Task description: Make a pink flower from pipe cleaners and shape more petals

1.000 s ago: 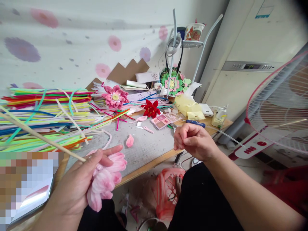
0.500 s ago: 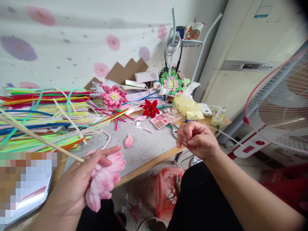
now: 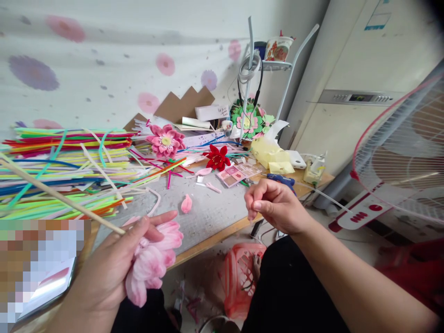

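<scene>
My left hand (image 3: pixel 114 259) is closed around the stem end of a pink pipe-cleaner flower (image 3: pixel 149 266). The flower's pale wooden stick (image 3: pixel 65 200) points up to the left, while its petals hang below my fingers. Over the table's front edge, my right hand (image 3: pixel 272 203) is closed in a pinch; whatever its fingertips hold, if anything, is too small to make out. A loose pink petal (image 3: pixel 186 203) lies on the grey mat (image 3: pixel 211 208) between my hands. Just behind my right hand rests a blue glue gun (image 3: pixel 282 179), partly hidden by it.
Bundles of coloured pipe cleaners (image 3: pixel 69 162) cover the table's left side. A pink flower (image 3: pixel 165 140), a red flower (image 3: pixel 217 158) and a palette (image 3: pixel 237 174) lie further back. At the right stands a fan (image 3: pixel 405 152); a red plastic basket (image 3: pixel 236 277) is below the table.
My right hand has shifted slightly left and down, its fingers turned a little, and more of the glue gun shows. My left hand still holds the flower, almost unmoved.
</scene>
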The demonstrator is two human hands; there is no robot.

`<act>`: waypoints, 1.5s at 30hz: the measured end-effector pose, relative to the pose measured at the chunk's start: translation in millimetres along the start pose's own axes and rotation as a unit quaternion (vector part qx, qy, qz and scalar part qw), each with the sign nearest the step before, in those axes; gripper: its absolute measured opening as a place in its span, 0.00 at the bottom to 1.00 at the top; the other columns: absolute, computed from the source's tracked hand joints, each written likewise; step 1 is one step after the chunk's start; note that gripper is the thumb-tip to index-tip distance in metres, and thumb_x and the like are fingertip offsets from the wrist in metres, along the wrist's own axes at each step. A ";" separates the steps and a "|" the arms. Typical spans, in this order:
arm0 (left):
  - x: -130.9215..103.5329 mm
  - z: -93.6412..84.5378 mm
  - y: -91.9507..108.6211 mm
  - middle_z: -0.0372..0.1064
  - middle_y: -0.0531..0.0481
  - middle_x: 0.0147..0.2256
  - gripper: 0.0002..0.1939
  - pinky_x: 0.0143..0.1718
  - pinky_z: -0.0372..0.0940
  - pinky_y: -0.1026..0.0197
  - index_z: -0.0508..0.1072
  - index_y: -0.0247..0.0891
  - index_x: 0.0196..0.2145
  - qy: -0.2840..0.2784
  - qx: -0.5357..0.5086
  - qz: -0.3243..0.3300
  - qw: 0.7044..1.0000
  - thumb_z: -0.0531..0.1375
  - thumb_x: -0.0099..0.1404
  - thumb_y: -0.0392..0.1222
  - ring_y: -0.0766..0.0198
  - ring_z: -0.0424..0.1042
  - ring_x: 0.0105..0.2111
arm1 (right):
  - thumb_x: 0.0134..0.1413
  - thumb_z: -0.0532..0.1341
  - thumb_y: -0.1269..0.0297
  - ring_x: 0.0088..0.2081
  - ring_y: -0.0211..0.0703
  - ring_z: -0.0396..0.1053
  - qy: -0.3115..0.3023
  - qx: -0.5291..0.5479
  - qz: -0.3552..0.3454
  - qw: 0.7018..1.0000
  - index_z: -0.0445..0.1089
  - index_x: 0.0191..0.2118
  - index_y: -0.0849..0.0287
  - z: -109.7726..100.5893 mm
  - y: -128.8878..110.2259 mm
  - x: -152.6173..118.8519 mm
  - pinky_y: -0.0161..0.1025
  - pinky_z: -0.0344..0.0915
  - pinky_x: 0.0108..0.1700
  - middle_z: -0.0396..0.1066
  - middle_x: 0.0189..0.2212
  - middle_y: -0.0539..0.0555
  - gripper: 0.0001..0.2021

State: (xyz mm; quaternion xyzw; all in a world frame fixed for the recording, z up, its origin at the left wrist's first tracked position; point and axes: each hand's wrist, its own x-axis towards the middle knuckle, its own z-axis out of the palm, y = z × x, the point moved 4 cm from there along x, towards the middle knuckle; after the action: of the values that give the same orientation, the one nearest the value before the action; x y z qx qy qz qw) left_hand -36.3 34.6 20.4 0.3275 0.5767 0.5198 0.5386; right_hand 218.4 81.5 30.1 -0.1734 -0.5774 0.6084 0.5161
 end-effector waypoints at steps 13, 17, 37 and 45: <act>-6.0 2.1 3.6 0.67 0.46 0.51 0.15 0.04 0.58 0.62 0.65 0.33 0.19 -0.022 0.001 0.009 1.000 0.63 0.49 0.48 0.60 0.71 0.17 | 0.53 0.61 0.65 0.12 0.27 0.54 -0.012 -0.059 0.059 0.996 0.63 0.43 0.56 1.1 9.0 -4.4 0.25 0.54 0.14 0.56 0.13 0.39 0.11; -7.4 3.4 4.8 0.68 0.46 0.50 0.16 0.04 0.59 0.62 0.65 0.33 0.19 -0.021 -0.004 0.005 1.000 0.64 0.48 0.47 0.57 0.73 0.19 | 0.45 0.66 0.65 0.24 0.32 0.66 -0.050 -0.180 0.052 0.981 0.65 0.42 0.56 0.7 5.6 -1.4 0.30 0.63 0.26 0.66 0.25 0.47 0.17; -1.8 32.5 -12.6 0.74 0.53 0.42 0.14 0.54 0.55 0.42 0.75 0.42 0.28 -0.164 -0.395 -0.031 0.903 0.53 0.63 0.47 0.56 0.62 0.53 | 0.54 0.58 0.63 0.27 0.36 0.67 -0.010 -0.372 -0.056 0.926 0.68 0.29 0.61 41.9 10.9 7.4 0.35 0.63 0.32 0.69 0.25 0.52 0.07; -1.3 26.8 -6.6 0.70 0.54 0.48 0.14 0.54 0.51 0.39 0.74 0.51 0.40 -0.175 -0.340 0.054 0.922 0.52 0.62 0.54 0.53 0.56 0.57 | 0.49 0.62 0.64 0.39 0.41 0.68 -0.064 -0.227 0.040 0.971 0.64 0.48 0.56 55.7 31.2 12.1 0.36 0.67 0.34 0.63 0.48 0.58 0.18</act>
State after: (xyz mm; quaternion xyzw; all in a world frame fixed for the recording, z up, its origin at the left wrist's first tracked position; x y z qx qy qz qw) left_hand -9.0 38.4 17.7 0.2412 0.2428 0.6472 0.6811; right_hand 155.1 68.6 22.5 -0.2697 -0.7250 0.4911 0.4004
